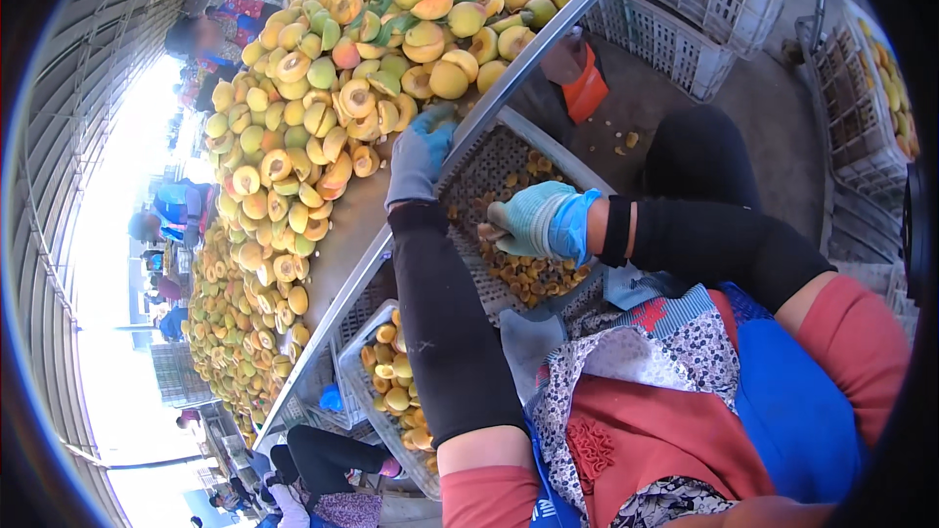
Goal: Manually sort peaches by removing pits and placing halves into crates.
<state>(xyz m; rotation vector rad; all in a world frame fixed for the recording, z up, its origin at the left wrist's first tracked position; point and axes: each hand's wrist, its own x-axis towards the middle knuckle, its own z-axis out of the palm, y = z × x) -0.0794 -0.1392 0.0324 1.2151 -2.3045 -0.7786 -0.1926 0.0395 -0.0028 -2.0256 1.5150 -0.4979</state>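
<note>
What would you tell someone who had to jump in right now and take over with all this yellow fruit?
Left hand: gloved, resting on the table edge beside the fruit pile.
Right hand: gloved, over the grey crate of fruit pieces; whether it grips anything is unclear.
Done: many halved fruits on the table, pieces in the crate, another crate of fruit below.
Left: plenty of whole fruits in the pile.
</note>
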